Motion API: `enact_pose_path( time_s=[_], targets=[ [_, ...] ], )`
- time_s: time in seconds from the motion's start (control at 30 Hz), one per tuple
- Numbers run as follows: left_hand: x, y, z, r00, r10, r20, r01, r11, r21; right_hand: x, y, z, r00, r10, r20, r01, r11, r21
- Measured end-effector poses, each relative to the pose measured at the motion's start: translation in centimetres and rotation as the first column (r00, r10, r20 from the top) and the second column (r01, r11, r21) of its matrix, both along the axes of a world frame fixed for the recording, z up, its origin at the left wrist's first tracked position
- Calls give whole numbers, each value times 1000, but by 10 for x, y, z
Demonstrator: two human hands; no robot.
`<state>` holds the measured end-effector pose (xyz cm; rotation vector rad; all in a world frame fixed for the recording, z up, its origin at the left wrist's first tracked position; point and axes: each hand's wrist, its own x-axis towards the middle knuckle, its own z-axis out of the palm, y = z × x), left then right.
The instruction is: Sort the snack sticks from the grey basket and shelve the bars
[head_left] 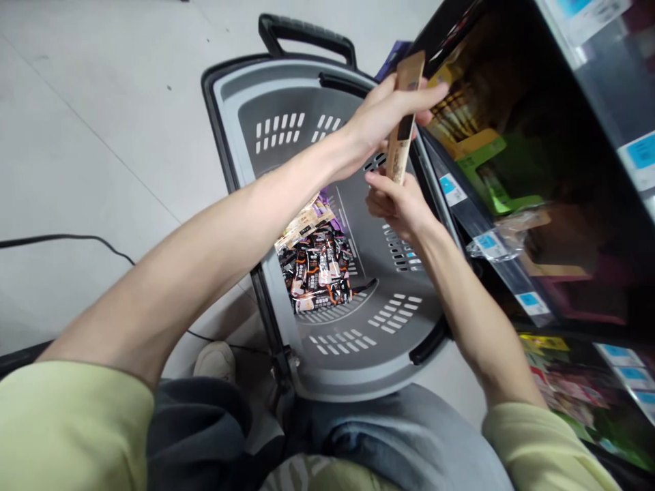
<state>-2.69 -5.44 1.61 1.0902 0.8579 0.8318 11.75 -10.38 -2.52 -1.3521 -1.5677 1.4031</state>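
Both hands are raised over the right side of a grey shopping basket [358, 382]. Between them is a narrow tan packet [398, 160] with a dark patch, tilted and seen nearly edge-on. My left hand [381, 112] grips its upper part, with one digit stretched past it to the right. The lower end sits in the closed fingers of my right hand [402, 204]. Below, inside the basket, lie several shiny black snack packets [320, 269] with orange marks, and tan packets [307, 226] and a purple one beside them. My left forearm hides part of this pile.
Dark store shelves [563, 170] with blue-and-white price tags [486, 242] stand close on the right. A green carton [491, 174] and clear plastic wrap [512, 232] are on them. A black cable [66, 237] crosses the floor at left. The basket has a black handle [312, 31].
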Motion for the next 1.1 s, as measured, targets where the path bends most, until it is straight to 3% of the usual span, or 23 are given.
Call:
enact_pose_path(
  time_s=[0.1, 0.2, 0.3, 0.47, 0.63, 0.77, 1.1],
  targets=[
    [3, -1, -10, 962, 66, 265, -118, 976, 185, 2, -2, 5, 995, 57, -83, -69, 986, -150],
    [5, 2, -20, 963, 145, 225, -189, 964, 187, 2, -3, 3, 985, 87, -149, -119, 969, -215],
    [5, 8, -29, 963, 184, 197, -221, 957, 190, -1, -4, -5, 984, 40, -172, -69, 984, -166],
    [7, 8, -35, 978, 113, 176, -144, 974, 174, -8, -5, -4, 972, -103, -212, 72, 986, -150],
    [7, 0, -30, 987, 3, 164, -26, 990, 139, -7, -6, 4, 965, -91, -246, 15, 955, -297],
    [5, -2, -28, 986, -57, 154, 40, 993, 112, -6, -4, 1, 956, -111, -271, 22, 949, -314],
    [5, -4, -22, 989, -26, 143, 21, 999, 38, -5, -3, 4, 915, -48, -401, -80, 952, -297]
  ],
)
